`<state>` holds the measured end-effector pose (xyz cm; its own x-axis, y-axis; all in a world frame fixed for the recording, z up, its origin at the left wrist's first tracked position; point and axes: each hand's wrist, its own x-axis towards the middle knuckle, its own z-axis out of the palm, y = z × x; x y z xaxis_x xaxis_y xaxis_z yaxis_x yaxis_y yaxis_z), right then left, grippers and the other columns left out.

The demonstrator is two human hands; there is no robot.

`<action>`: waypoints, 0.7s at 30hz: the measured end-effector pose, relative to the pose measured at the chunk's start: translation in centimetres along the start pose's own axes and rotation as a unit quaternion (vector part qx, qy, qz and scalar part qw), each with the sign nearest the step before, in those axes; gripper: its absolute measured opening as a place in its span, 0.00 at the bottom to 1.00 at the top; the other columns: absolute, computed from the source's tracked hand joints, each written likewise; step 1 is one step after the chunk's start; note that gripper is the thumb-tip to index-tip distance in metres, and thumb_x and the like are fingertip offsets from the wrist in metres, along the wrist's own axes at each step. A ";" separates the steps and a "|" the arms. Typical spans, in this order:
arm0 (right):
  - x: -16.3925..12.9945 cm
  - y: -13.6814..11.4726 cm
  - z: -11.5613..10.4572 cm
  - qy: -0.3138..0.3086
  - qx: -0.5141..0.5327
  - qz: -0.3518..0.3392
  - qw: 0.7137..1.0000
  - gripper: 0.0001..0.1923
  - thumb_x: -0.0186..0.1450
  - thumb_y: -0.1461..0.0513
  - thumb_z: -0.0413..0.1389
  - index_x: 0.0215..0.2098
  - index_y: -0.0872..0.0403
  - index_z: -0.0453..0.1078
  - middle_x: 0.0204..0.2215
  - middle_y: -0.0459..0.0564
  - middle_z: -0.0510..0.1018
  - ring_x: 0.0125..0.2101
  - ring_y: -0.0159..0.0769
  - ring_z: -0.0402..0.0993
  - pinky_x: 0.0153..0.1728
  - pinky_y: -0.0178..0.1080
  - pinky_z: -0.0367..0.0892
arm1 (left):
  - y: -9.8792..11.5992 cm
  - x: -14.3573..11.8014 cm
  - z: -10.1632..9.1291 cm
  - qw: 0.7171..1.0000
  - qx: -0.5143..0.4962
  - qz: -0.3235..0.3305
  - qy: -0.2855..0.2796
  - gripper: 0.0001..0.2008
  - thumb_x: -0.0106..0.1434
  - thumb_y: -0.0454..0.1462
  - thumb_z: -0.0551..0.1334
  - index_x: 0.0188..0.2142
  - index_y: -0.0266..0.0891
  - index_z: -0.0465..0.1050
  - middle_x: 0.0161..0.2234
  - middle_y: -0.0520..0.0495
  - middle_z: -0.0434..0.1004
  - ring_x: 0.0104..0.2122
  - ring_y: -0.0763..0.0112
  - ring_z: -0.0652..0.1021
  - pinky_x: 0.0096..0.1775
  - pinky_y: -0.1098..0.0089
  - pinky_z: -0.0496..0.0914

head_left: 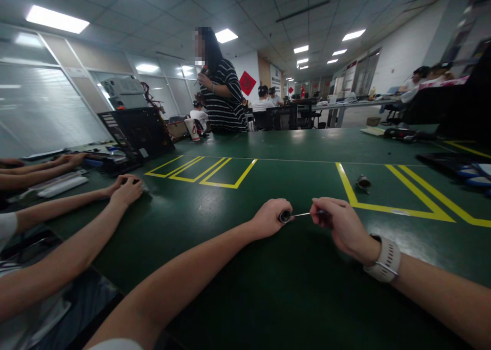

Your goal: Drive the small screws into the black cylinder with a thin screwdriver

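Observation:
My left hand (271, 218) is closed around a small round metal part (284, 216), its dark open end turned towards my right. Between finger and thumb, my right hand (337, 222) pinches a thin metal tool (301, 215) with a slim silver shaft. The shaft's tip reaches the mouth of the metal part; whether it goes inside I cannot tell. Fingers cover most of the tool's handle, so its exact kind is hidden. A second small metal part (363, 183) lies on the green table (238, 268), beyond my right hand.
Yellow tape outlines (402, 211) mark the tabletop. At left, a co-worker's hands (128, 189) rest on the table, with a black equipment case (134, 130) behind them. A person in a striped top (226, 94) stands across the table. Blue-and-white items (473, 173) lie far right.

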<state>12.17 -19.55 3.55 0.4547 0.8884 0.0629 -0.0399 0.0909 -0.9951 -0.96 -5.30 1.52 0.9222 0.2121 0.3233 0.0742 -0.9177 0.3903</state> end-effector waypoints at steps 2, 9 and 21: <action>0.0 0.1 -0.1 0.001 0.006 0.007 1.000 0.16 0.58 0.55 0.54 0.17 0.54 0.68 0.14 0.44 0.67 0.19 0.29 0.61 0.21 0.34 0.54 | 0.0 0.0 0.0 1.000 0.008 -0.001 0.000 0.05 0.58 0.38 0.59 0.30 0.37 0.65 0.29 0.52 0.68 0.29 0.74 0.68 0.35 0.71 0.62; 0.2 0.1 0.0 -0.005 0.018 0.018 1.000 0.15 0.58 0.56 0.54 0.17 0.55 0.67 0.14 0.44 0.66 0.18 0.29 0.60 0.21 0.34 0.54 | 0.0 0.0 -0.1 1.000 0.016 -0.006 -0.006 0.03 0.57 0.35 0.59 0.31 0.37 0.66 0.30 0.51 0.69 0.30 0.73 0.69 0.36 0.70 0.62; 0.6 1.1 -0.3 0.010 0.048 0.009 0.999 0.15 0.58 0.56 0.54 0.17 0.55 0.68 0.14 0.44 0.66 0.18 0.29 0.60 0.20 0.34 0.53 | 0.0 0.1 -0.1 0.999 0.031 0.006 -0.009 0.04 0.58 0.36 0.58 0.30 0.36 0.66 0.29 0.52 0.68 0.29 0.74 0.69 0.34 0.71 0.61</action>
<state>12.64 -19.09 2.51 0.4699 0.8816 0.0431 -0.1324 0.1187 -0.9841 -0.94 -5.22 1.66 0.9298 0.1956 0.3118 0.0861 -0.9393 0.3322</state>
